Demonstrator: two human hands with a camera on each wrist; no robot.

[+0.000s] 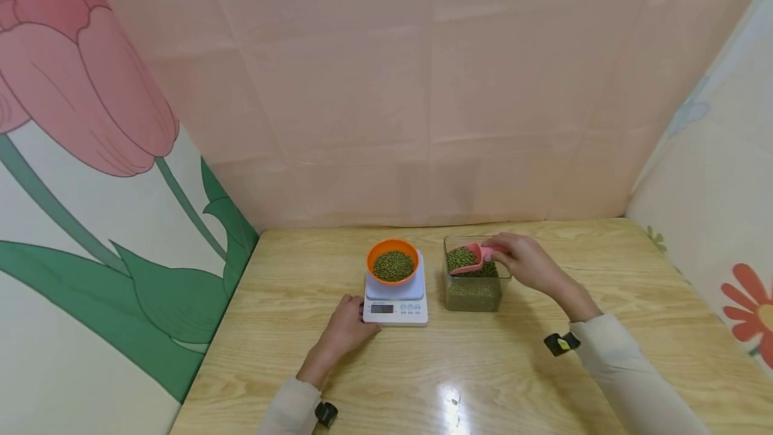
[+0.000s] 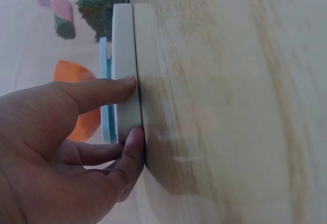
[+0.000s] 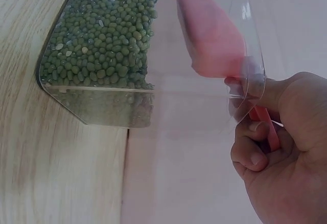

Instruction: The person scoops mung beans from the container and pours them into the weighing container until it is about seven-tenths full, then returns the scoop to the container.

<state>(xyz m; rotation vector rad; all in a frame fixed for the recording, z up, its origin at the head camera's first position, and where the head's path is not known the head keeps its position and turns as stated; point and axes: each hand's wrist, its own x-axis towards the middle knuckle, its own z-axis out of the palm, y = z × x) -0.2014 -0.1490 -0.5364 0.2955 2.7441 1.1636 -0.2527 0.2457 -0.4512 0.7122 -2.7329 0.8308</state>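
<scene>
My left hand [image 1: 349, 327] holds the front left corner of a white kitchen scale [image 1: 410, 317]; thumb and fingers touch its edges in the left wrist view. An orange bowl [image 1: 392, 245] with green mung beans [image 1: 394, 266] sits on the scale's platform. My right hand [image 1: 525, 260] grips the handle of a pink scoop [image 1: 481, 255], which is tilted over a clear container [image 1: 474, 297] of mung beans. Beans show in the scoop in the head view. Through the container's clear wall, the right wrist view shows the scoop [image 3: 214, 37] above the beans [image 3: 112, 35].
Everything stands on a light wooden table [image 1: 604, 287]. A pink sheet [image 1: 423, 119] covers the wall at the back. Printed walls with a large tulip [image 1: 96, 79] on the left and a red flower [image 1: 751, 307] on the right flank the table.
</scene>
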